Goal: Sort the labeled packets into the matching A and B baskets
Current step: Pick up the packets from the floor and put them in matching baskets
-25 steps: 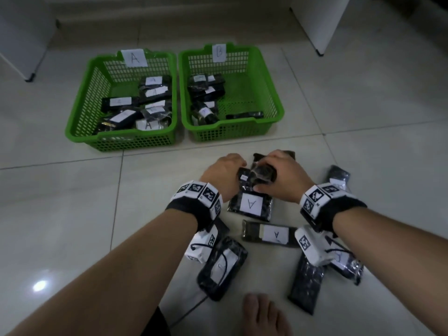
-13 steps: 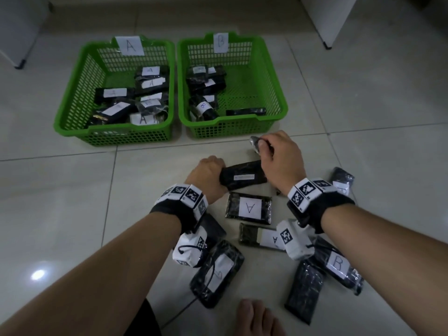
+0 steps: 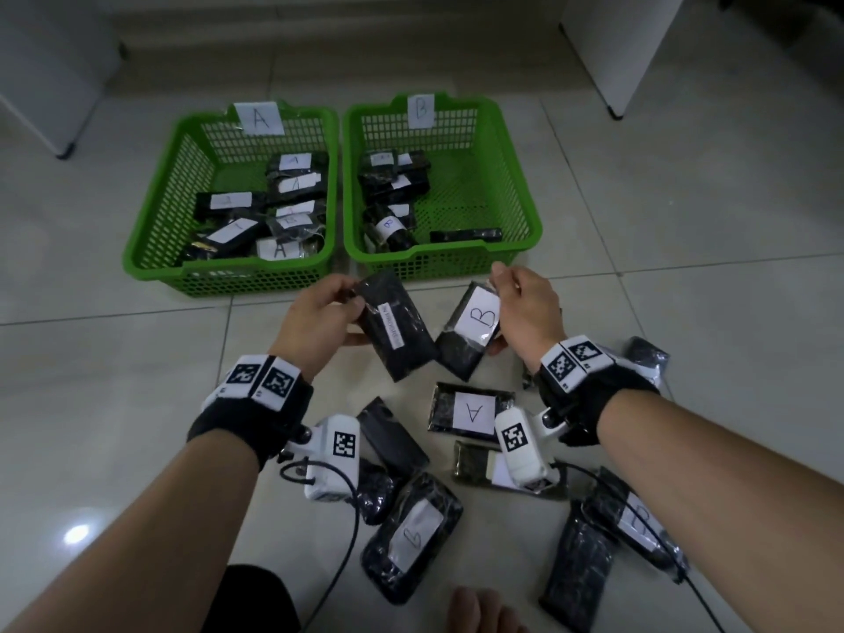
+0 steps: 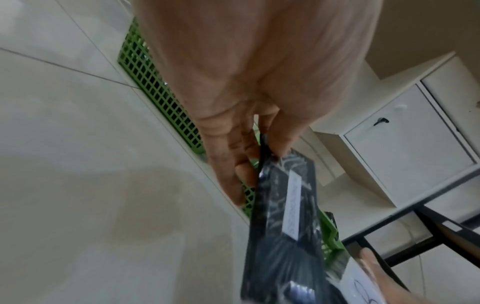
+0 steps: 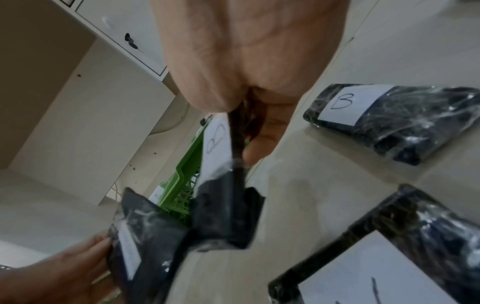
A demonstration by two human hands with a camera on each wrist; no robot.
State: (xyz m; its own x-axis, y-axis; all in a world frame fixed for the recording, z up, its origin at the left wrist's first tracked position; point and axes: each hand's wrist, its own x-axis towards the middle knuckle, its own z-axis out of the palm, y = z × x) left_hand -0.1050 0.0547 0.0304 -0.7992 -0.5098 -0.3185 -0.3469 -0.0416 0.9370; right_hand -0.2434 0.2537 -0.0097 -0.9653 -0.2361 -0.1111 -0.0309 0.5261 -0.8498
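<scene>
My left hand (image 3: pixel 319 312) grips a black packet (image 3: pixel 396 331) with a narrow printed strip facing up, held just in front of the two baskets; its letter label is hidden. My right hand (image 3: pixel 520 308) pinches a black packet labeled B (image 3: pixel 470 333) by its upper edge. The same packets show as the strip packet (image 4: pixel 283 226) and the B packet (image 5: pixel 221 164) in the wrist views. Green basket A (image 3: pixel 150 249) on the left and green basket B (image 3: pixel 520 185) on the right each hold several packets.
Several more black packets lie on the tiled floor beneath my wrists, among them an A packet (image 3: pixel 472 411) and a B packet (image 5: pixel 389 121). My bare foot (image 3: pixel 479 609) is at the bottom edge. White cabinets (image 3: pixel 630 48) stand behind the baskets.
Both hands lifted from the pile toward the baskets. The left hand now holds its packet tilted up, and the right hand has turned its packet so the B label faces me.
</scene>
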